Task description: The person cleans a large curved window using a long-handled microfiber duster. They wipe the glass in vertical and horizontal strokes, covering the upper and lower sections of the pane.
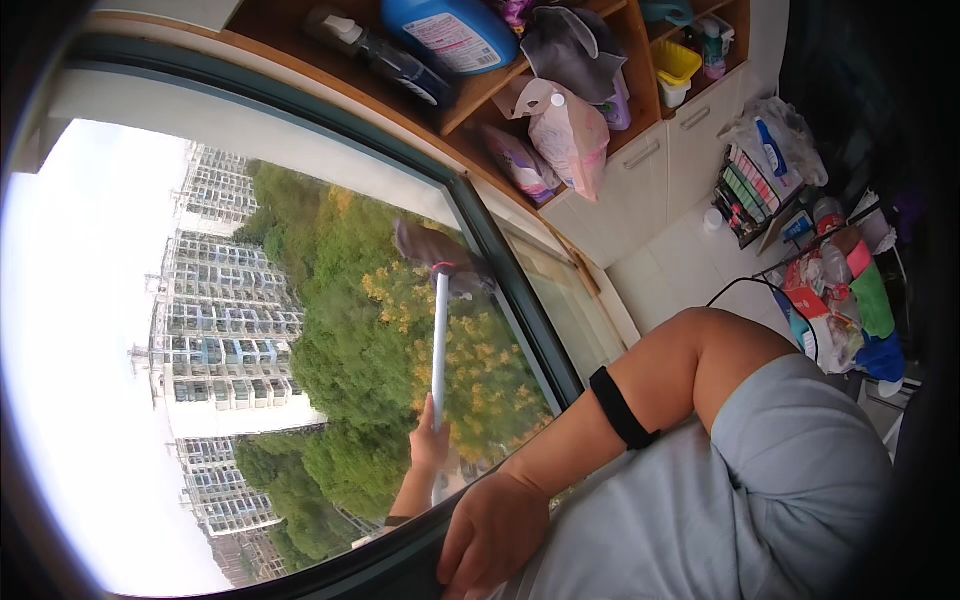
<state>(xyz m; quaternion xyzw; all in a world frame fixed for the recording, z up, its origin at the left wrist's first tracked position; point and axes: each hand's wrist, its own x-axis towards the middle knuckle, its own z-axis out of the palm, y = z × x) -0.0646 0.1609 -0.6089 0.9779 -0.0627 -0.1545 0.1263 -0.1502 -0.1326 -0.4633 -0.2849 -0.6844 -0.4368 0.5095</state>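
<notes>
Beyond the window glass, my left hand point(429, 443) is closed around the white pole point(440, 350) of a window mop. Its grey cloth head point(455, 262) lies close to the pane near the frame's upper corner, joined to the pole by a pinkish-red piece. A dark band circles the left wrist. My right hand point(495, 535) curls its fingers over the dark window frame point(530, 330) at the lower edge. The right forearm, with a black strap near the elbow, reaches across from the right. The mop head's far side cannot be made out.
Wooden shelves point(470, 105) above the window hold a blue jug point(450, 35), a spray bottle point(385, 62) and plastic bags point(568, 135). White cabinets point(640, 175) adjoin them. At the right, a wire basket point(745, 195) and heaped bottles and packages point(830, 285) stand on the tiled floor point(660, 255).
</notes>
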